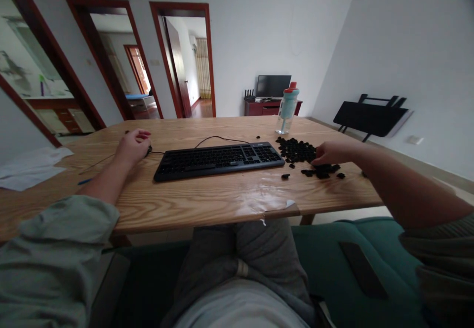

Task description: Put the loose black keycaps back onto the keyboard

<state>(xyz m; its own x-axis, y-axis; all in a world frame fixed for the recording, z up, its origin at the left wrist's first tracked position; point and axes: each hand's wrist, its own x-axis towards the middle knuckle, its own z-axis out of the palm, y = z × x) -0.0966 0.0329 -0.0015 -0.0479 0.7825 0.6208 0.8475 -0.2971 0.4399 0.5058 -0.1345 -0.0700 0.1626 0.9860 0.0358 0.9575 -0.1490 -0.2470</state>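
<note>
A black keyboard (218,161) lies lengthwise across the wooden table, its cable running behind it. To its right is a spread pile of small black pieces that look like keycaps (296,149). My right hand (333,152) reaches down into the pile's right side with fingers closed together; whatever is between the fingertips is hidden. My left hand (134,146) rests on the table left of the keyboard with its fingers curled. A small dark object (148,150) shows at those fingers, too unclear to name. Single pieces lie loose around the pile.
Behind the pile stands a clear bottle (286,111) with a red cap. White papers (33,165) lie at the table's left end, a blue pen-like item (85,181) near my left forearm. Tape (281,211) peels at the front edge. A green sofa (355,239) is below.
</note>
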